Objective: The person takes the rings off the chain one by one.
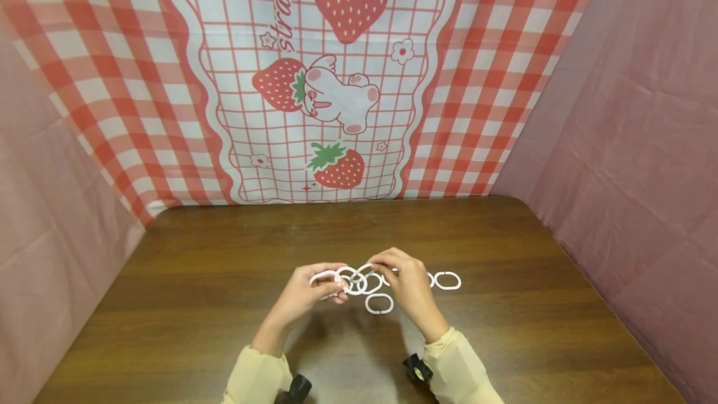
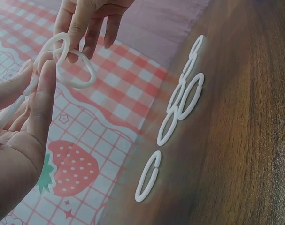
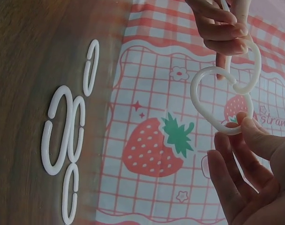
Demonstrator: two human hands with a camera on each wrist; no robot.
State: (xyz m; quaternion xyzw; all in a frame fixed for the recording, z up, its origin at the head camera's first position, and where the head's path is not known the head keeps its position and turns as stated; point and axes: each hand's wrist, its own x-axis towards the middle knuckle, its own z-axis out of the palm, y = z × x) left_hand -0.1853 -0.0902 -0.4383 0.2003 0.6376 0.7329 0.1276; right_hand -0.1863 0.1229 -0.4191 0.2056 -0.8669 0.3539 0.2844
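Linked white plastic oval split rings, like shower curtain rings, hang between the two hands above the table. My left hand (image 1: pixel 307 292) grips one ring lying across its palm (image 2: pixel 9 112) and pinches a second ring (image 3: pixel 257 70) at its fingertips. Between thumb and fingers, my right hand (image 1: pixel 408 279) pinches a third ring (image 3: pixel 194 96), which passes through the second at its split. Both hands are raised, fingertips facing each other. Below them, several loose rings lie on the wooden table (image 1: pixel 224 317), partly hidden by the right hand in the head view.
One loose ring (image 1: pixel 379 295) lies nearest me, and another (image 1: pixel 460 281) lies at the right end of the row. A red-and-white checked strawberry cloth (image 1: pixel 477 80) hangs behind the table. Pink cloths (image 1: pixel 634 111) hang at both sides.
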